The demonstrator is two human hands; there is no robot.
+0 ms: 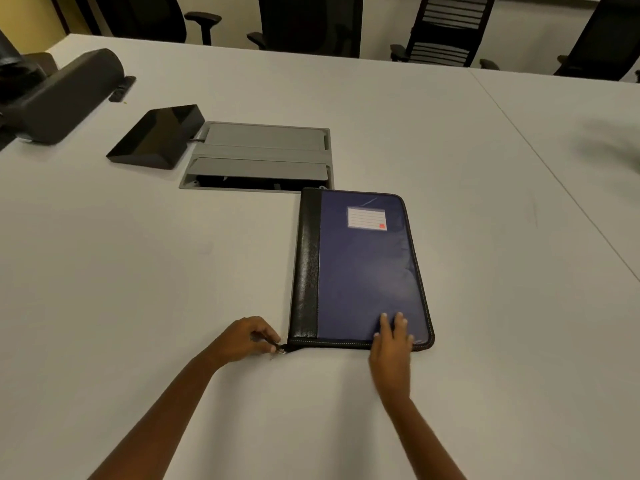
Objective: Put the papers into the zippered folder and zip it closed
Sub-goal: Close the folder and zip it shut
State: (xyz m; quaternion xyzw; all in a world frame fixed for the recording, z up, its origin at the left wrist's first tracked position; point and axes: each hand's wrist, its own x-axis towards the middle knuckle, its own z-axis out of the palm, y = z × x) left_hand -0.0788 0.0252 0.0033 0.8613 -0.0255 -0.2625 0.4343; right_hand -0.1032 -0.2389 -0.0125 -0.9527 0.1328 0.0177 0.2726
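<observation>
Head view, one entry per item as we recorded them.

1. Table [138, 289]: white and wide. A seam [554, 174] ran diagonally across its right side, well apart from the folder. Its far edge lay before a row of dark chairs [308, 22].

2. Folder [360, 268]: blue cover with a black spine strip on the left, lying flat and closed right of centre. Its near edge ran just in front of both hands, and its far left corner reached the near right corner of the hatch. A lined label [366, 218] sat near the cover's far edge. We noted broad white tabletop on its left, right and near sides.

3. Left hand [247, 337]: fingers curled, pinching the zipper pull [282, 349] just off the folder's near left corner, at the foot of the spine.

4. Right hand [393, 341]: fingers straight and laid flat on the blue cover near its near right corner, the palm crossing the near edge.

5. Hatch [259, 157]: a grey recessed frame with two flaps, the nearer one raised over a dark opening.

6. Black device [157, 136]: a glossy wedge just left of the hatch.

7. Dark pad [62, 95]: a rounded bulk at the far left edge, well apart from the folder.

We could not see the papers.
</observation>
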